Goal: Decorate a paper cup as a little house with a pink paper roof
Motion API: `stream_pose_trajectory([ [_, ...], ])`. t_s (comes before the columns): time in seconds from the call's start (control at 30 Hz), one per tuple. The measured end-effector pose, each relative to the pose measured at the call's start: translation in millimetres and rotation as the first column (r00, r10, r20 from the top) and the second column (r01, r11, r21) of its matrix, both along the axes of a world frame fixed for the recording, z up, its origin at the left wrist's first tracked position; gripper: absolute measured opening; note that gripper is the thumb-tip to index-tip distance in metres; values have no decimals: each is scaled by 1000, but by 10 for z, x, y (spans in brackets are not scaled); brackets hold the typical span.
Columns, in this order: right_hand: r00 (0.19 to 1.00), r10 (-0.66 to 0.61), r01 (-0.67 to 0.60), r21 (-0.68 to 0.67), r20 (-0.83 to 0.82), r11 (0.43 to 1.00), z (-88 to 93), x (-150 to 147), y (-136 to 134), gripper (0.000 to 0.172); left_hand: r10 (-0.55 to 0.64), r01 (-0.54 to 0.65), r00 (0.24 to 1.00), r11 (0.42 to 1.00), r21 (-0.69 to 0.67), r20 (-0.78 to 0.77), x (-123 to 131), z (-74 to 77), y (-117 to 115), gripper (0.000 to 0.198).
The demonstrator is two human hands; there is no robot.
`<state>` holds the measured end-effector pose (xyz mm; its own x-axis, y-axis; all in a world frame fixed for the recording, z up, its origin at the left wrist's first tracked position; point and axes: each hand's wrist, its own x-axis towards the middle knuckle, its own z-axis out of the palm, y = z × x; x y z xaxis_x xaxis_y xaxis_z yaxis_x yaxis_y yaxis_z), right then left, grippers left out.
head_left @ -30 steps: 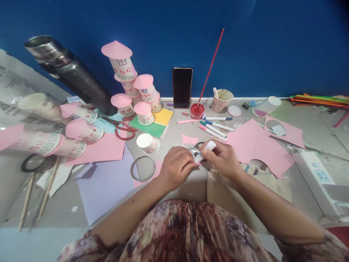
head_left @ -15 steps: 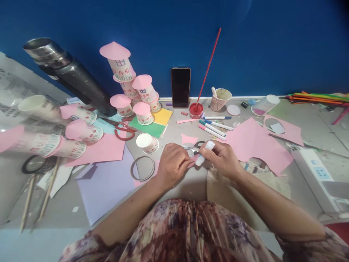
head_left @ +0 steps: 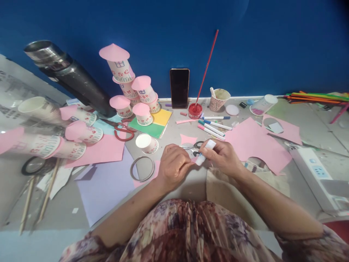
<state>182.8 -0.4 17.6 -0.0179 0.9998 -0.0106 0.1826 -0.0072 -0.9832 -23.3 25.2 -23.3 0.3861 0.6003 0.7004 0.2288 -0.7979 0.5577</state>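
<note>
My left hand (head_left: 174, 166) is closed, pinching a small piece of pink paper (head_left: 193, 159), most of it hidden by the fingers. In my right hand (head_left: 222, 154) is a white glue stick (head_left: 206, 152) with blue marks, held tilted, its lower end against or very close to the paper. Just beyond both hands lie scissors (head_left: 200, 144), partly covered by my right fingers. A pink paper scrap (head_left: 188, 139) is behind them. Left of my left hand are a roll of tape (head_left: 132, 168) and a paper cup (head_left: 147, 144).
Paper-cup towers with pink cone roofs (head_left: 114, 52) stand at back left, near a black flask (head_left: 76, 80). A phone (head_left: 179, 88) leans on the blue wall beside a red paint pot (head_left: 195, 111). Markers (head_left: 211, 130), cut pink paper (head_left: 257, 145) and a power strip (head_left: 313, 171) lie rightward.
The view has shifted very slightly. Both hands keep their grips, and the glue stick stays at the pink paper with hardly any visible movement.
</note>
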Motion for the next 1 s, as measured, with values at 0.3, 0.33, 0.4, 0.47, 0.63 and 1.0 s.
stream_pose_trajectory([
  [0.3,939,-282,287,-6,-195,958,-73,179,122,52,279,146,904,512,-847,324,-20,91,57,39],
  [0.33,939,-282,285,-18,-198,958,-86,177,137,53,312,174,886,461,-870,342,-25,83,75,41],
  [0.4,942,-274,268,-57,-193,962,-113,161,154,51,373,193,856,414,-890,359,-33,61,108,43],
  [0.47,949,-250,231,-113,-194,966,-133,131,155,49,421,187,831,406,-894,365,-35,42,130,43],
  [0.63,973,-176,141,-216,-152,966,-108,27,111,50,453,138,825,418,-898,338,-25,71,126,39],
  [1.0,984,-155,141,-152,-86,978,-183,-76,54,44,284,19,919,659,-752,272,15,119,13,25],
])
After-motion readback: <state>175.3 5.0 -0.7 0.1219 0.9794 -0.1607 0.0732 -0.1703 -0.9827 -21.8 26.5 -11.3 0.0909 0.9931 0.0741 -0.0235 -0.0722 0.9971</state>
